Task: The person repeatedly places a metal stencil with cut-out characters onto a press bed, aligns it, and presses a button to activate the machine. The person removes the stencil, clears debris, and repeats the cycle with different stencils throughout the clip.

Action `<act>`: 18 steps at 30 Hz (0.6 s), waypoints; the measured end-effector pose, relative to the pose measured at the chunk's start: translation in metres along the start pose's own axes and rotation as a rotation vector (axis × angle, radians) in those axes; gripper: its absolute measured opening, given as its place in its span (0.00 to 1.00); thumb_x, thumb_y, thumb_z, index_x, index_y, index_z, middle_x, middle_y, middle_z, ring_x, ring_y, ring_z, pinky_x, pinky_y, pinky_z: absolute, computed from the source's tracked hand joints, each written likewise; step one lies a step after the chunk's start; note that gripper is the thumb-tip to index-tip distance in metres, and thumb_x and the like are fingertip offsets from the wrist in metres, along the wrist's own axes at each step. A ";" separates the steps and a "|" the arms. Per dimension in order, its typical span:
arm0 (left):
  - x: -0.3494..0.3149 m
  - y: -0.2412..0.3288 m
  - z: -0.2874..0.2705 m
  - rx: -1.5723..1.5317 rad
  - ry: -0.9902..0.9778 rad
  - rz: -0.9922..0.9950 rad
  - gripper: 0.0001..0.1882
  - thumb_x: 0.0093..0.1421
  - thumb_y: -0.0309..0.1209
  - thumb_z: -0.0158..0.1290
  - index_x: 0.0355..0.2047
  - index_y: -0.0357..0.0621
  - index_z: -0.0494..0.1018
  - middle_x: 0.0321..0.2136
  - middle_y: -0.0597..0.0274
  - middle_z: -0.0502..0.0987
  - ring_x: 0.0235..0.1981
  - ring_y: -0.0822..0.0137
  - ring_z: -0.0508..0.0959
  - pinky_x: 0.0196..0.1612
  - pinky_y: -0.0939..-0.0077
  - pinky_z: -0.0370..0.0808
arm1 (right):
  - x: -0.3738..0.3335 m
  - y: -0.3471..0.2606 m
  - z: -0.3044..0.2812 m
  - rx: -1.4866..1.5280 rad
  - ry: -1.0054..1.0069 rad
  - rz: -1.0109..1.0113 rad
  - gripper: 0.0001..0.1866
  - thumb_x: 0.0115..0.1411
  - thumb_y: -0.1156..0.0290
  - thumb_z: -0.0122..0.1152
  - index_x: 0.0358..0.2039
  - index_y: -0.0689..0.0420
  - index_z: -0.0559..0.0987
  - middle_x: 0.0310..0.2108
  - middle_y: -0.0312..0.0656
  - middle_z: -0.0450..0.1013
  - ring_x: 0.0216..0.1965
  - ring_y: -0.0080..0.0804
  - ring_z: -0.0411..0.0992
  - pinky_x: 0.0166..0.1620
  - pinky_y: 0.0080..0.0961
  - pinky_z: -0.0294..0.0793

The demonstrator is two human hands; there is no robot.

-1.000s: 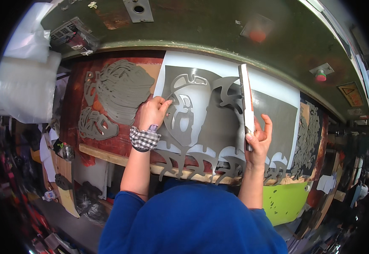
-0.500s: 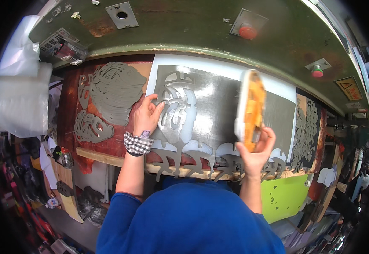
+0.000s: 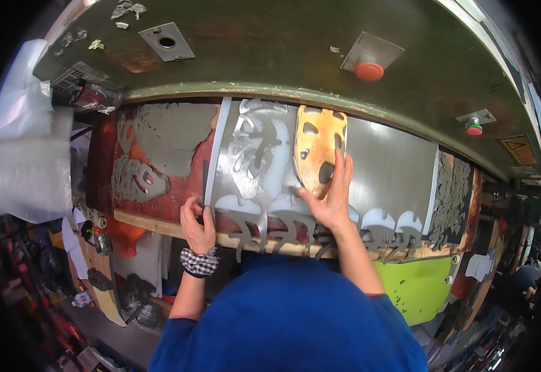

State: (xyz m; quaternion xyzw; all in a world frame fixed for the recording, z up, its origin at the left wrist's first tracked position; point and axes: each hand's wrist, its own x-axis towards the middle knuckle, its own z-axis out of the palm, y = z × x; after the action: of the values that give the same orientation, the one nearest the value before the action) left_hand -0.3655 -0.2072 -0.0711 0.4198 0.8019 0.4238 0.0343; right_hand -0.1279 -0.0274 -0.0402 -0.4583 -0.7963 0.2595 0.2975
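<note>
A yellow cutting die [image 3: 320, 127] with a rounded outline and several dark openings lies on the grey sheet [image 3: 388, 155]. My right hand [image 3: 334, 201] holds its near end, thumb on the left and fingers along the right side. Left of the die, the sheet has curved cut-outs [image 3: 280, 152] that show pale board beneath. Curved grey strips hang over the near edge. At the near left corner of the white board [image 3: 218, 146] under the sheet, my left hand [image 3: 198, 224] is curled with its thumb against the edge; its fingertips are partly hidden.
Stacked grey cut pieces [image 3: 171, 139] lie on the red surface to the left, and grey scraps [image 3: 450, 192] to the right. A green machine beam [image 3: 252, 56] with a red button [image 3: 368, 68] spans the far side. A wooden rail [image 3: 159, 224] borders the near edge.
The die has gone from tilted up in my right hand to flat on the sheet, farther left. My left hand has moved from the cut-outs down to the board's near left corner.
</note>
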 end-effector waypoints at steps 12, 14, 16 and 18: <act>0.064 -0.009 0.047 0.114 -0.105 -0.059 0.13 0.65 0.33 0.47 0.26 0.39 0.72 0.20 0.50 0.76 0.22 0.48 0.76 0.25 0.60 0.70 | 0.041 0.062 -0.057 0.656 0.323 0.394 0.28 0.65 0.67 0.53 0.62 0.63 0.60 0.55 0.57 0.64 0.59 0.41 0.62 0.58 0.38 0.68; 0.076 -0.007 0.054 0.117 -0.104 -0.048 0.13 0.65 0.33 0.47 0.26 0.39 0.71 0.20 0.51 0.76 0.22 0.49 0.76 0.25 0.60 0.70 | 0.051 0.056 -0.056 0.080 0.223 0.157 0.32 0.59 0.62 0.60 0.59 0.65 0.63 0.57 0.60 0.62 0.62 0.47 0.58 0.61 0.43 0.62; 0.086 -0.005 0.060 0.139 -0.105 -0.049 0.14 0.65 0.34 0.47 0.24 0.40 0.71 0.19 0.52 0.76 0.21 0.49 0.76 0.25 0.61 0.70 | 0.063 0.046 -0.044 -0.209 0.092 0.040 0.37 0.52 0.57 0.67 0.57 0.67 0.67 0.59 0.62 0.59 0.65 0.53 0.53 0.64 0.48 0.54; 0.095 -0.004 0.066 0.147 -0.105 -0.062 0.15 0.65 0.34 0.47 0.24 0.40 0.71 0.19 0.52 0.76 0.21 0.49 0.76 0.25 0.61 0.70 | 0.075 0.036 -0.022 -0.291 -0.023 0.012 0.41 0.48 0.54 0.70 0.56 0.69 0.68 0.62 0.63 0.55 0.67 0.56 0.48 0.66 0.51 0.48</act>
State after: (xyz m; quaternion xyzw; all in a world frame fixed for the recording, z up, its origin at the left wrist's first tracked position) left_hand -0.4023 -0.0990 -0.0875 0.4180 0.8404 0.3400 0.0586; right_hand -0.1221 0.0580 -0.0318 -0.4984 -0.8261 0.1483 0.2170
